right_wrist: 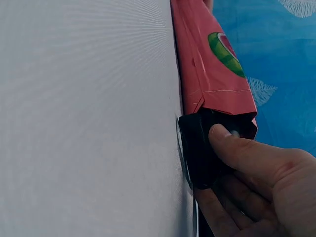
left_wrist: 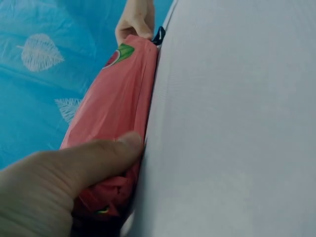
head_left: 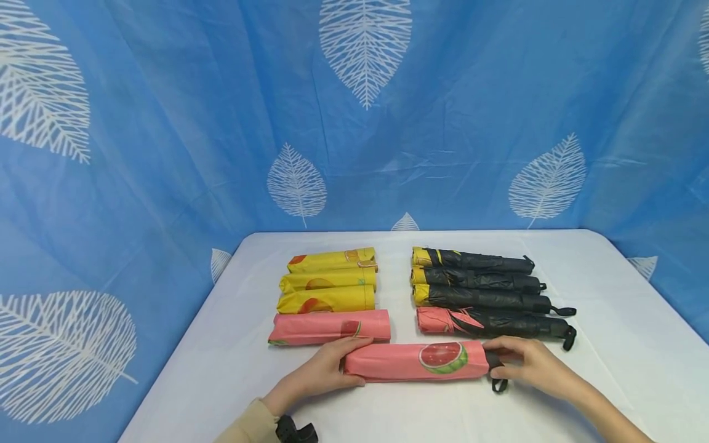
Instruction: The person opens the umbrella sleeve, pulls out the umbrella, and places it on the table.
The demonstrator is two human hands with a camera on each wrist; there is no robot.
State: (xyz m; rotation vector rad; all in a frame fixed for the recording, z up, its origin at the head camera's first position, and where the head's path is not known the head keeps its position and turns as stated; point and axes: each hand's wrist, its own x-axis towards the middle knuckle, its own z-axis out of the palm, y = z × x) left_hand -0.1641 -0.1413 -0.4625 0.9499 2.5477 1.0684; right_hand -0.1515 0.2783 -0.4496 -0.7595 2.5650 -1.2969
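A pink umbrella sleeve (head_left: pixel 396 362) with a watermelon print lies across the front of the table. My left hand (head_left: pixel 327 369) grips its left end, the thumb on the near side in the left wrist view. From the sleeve's right opening sticks out a black umbrella handle (right_wrist: pixel 197 148) with a wrist loop (head_left: pixel 500 386). My right hand (head_left: pixel 528 366) pinches that handle between thumb and fingers. The rest of the umbrella is hidden in the sleeve.
Just behind lies another pink sleeve (head_left: pixel 321 326), then three yellow sleeves (head_left: pixel 327 299) in a stack-like row. To the right, several folded black umbrellas (head_left: pixel 476 298) lie parallel, one with a pink end (head_left: pixel 434 320). A blue leaf-print cloth (head_left: pixel 443 123) hangs behind the white table (head_left: pixel 221 369).
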